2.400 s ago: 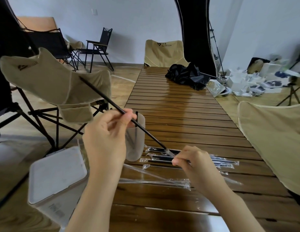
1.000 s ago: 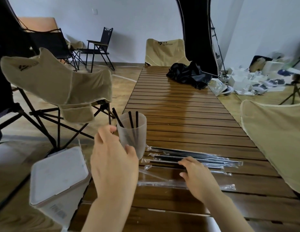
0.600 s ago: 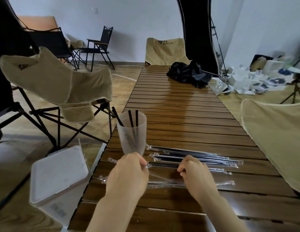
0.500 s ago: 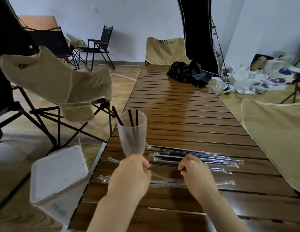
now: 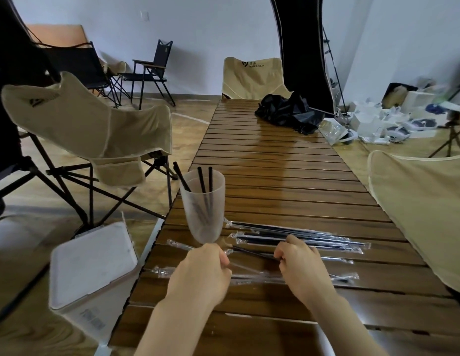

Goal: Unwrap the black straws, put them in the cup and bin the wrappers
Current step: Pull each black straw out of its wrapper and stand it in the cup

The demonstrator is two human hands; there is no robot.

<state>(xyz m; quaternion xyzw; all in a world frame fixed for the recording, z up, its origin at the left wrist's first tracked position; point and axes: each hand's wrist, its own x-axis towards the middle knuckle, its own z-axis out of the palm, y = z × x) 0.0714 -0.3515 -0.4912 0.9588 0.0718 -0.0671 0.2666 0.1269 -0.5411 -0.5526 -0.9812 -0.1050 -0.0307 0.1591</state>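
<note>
Right now both hands pinch the same clear-wrapped black straw [image 5: 252,253], which lies flat on the brown slatted wooden table [image 5: 288,176] with its long axis running nine o'clock to three o'clock across the person's front. The left hand [image 5: 202,274] has thumb and fingers closed on the wrapper's crimped left end, while the right hand [image 5: 302,268] has its fingers curled down on the straw's middle, so the two grips sit apart along one line and a pull outward along that axis looks like the move that would open it. At twelve o'clock from the left hand, just beyond its knuckles, stands the frosted translucent plastic cup [image 5: 203,204] with three unwrapped black straws [image 5: 204,181] leaning in it; the left hand is the nearer one to it. More wrapped straws [image 5: 301,238] lie parallel at one o'clock from the right hand, and empty clear wrappers [image 5: 262,276] lie between and below the wrists, not yet binned. The white lidded plastic bin [image 5: 91,268] sits off the table edge at nine o'clock from the left hand. On the beige folding camp chair [image 5: 252,78] at the table's far end, a printed label reads "WATER CLEAR".
</note>
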